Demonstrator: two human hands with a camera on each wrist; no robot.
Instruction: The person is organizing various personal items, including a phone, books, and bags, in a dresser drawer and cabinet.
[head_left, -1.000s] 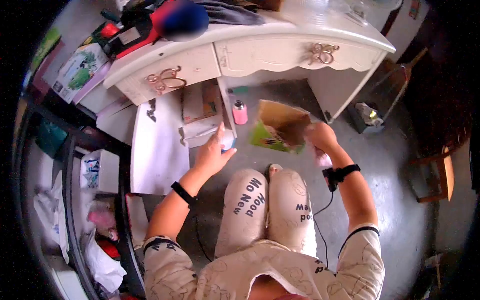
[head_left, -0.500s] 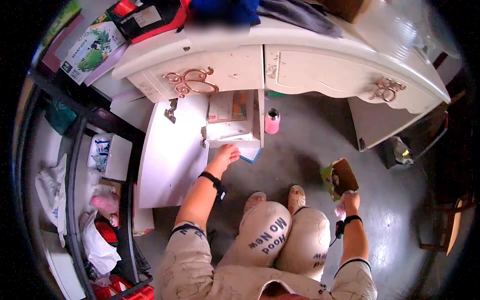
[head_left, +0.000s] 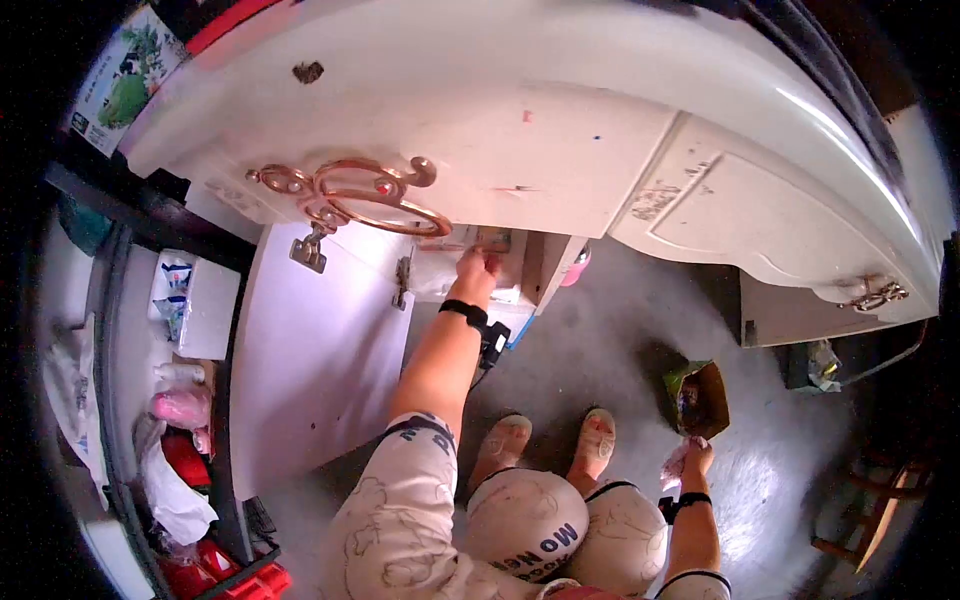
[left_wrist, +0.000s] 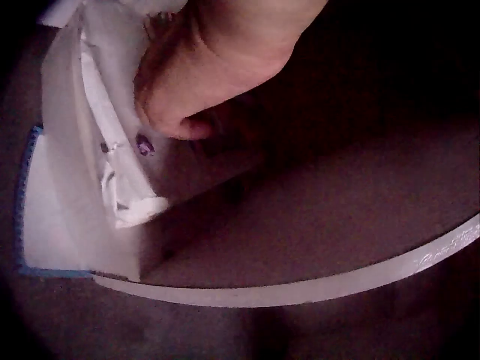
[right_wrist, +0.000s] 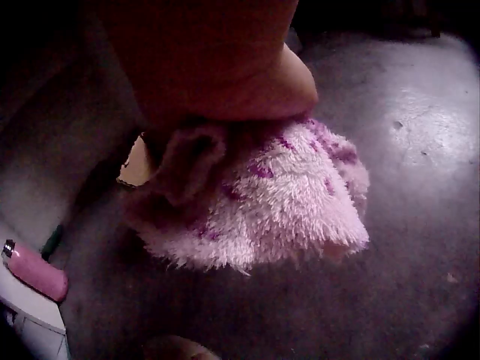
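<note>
My left hand reaches into the open cabinet under the left drawer. Its fingers are bent beside white paper or plastic, and most of them are hidden in the left wrist view, so I cannot tell whether they hold anything. A blue-edged white item sits below it. Low on the right, my right hand grips a fluffy pink cloth with purple spots. Just beyond that hand is an open cardboard box with a green side and things inside.
The cabinet door stands wide open beside my left arm. Above hang a drawer with a copper-coloured handle and the desk's edge. A pink bottle stands by the cabinet wall. A dark shelf with bags and boxes lines the left.
My left hand has gone from in front of the cabinet into it. My right hand, with the cloth, and the cardboard box have shifted away from the pink bottle. The view has moved closer to the desk.
</note>
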